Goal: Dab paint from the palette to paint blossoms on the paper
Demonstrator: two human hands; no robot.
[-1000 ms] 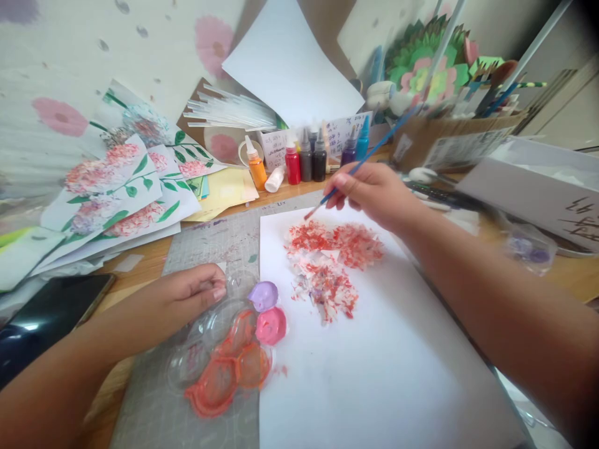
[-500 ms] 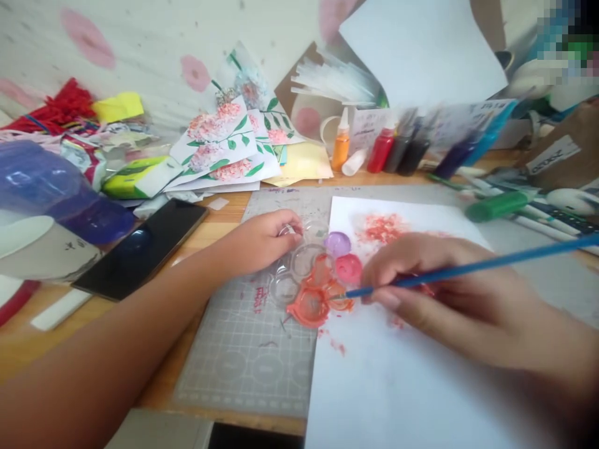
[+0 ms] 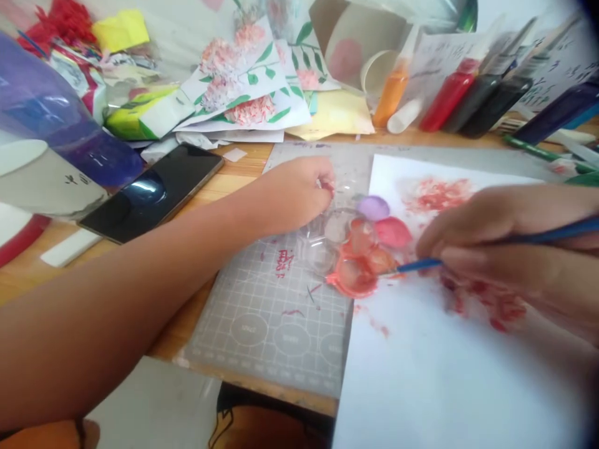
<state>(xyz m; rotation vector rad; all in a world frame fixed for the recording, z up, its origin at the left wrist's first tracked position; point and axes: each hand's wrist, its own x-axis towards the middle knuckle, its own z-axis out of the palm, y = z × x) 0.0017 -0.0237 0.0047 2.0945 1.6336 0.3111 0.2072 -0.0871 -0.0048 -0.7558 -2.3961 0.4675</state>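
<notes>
We pinch the thin blue paintbrush (image 3: 491, 249) in our right hand (image 3: 510, 249), bristles dipped into the clear round-welled plastic palette (image 3: 349, 249) holding orange, pink and lilac paint; our left hand (image 3: 299, 193) grips the palette's far rim, on the grey gridded cutting mat (image 3: 276, 312).

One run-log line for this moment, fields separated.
left hand steadies palette | right hand holds brush | tip in orange-red well | white paper beneath

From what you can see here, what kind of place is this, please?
Probably a craft or art-class desk. The right hand dips a blue brush into a clear paint palette, paint bottles line the back, and painted flower sheets lie stacked.
</notes>
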